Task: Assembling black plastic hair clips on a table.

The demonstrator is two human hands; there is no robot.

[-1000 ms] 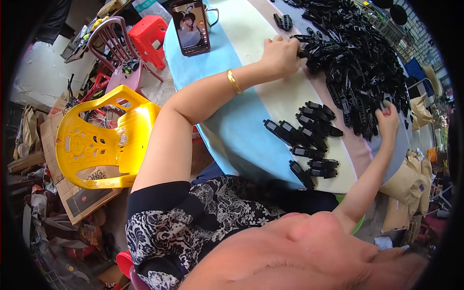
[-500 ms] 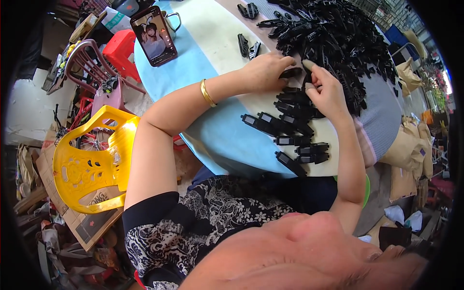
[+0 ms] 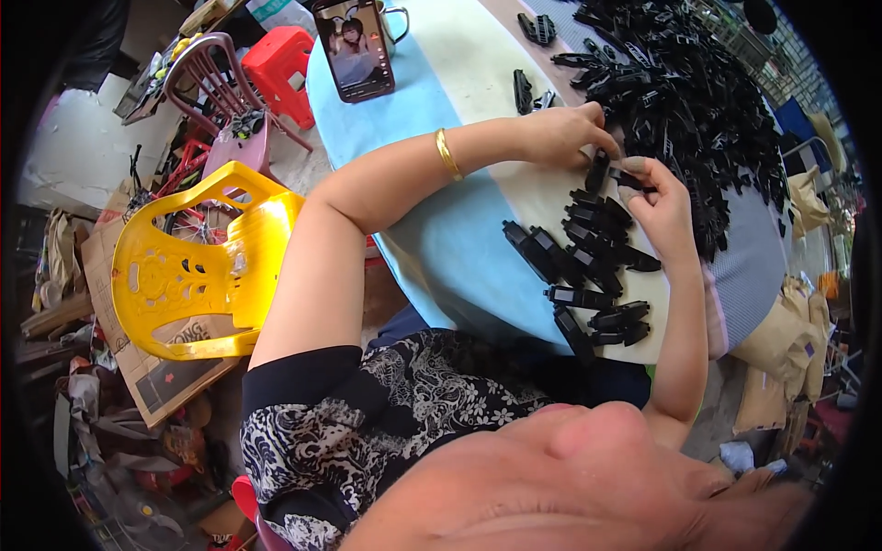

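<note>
My left hand (image 3: 568,136), its wrist in a gold bangle, bends its fingers down over a small black plastic part (image 3: 597,171) and grips it. Close beside it, my right hand (image 3: 665,213) pinches another dark plastic piece (image 3: 634,180) between thumb and fingers; the fingertips hide part of its shape. Nearer to me lies a loose group of oblong black plastic parts (image 3: 577,297), set down in uneven rows. Beyond both hands a large heap of similar black parts (image 3: 684,101) spreads over the far right of the table.
On the striped tablecloth (image 3: 432,230), a phone (image 3: 356,50) leans against a metal mug (image 3: 396,23) at the far left. Several stray black parts (image 3: 523,92) lie past my left hand. Yellow (image 3: 188,266) and pink (image 3: 241,151) chairs and a red stool (image 3: 280,73) stand to the left, paper sacks (image 3: 781,331) right.
The view has shifted, so the table sits further right and lower. My right hand has turned inward, and a dark piece now shows between its fingers. The part under my left hand stands more upright.
</note>
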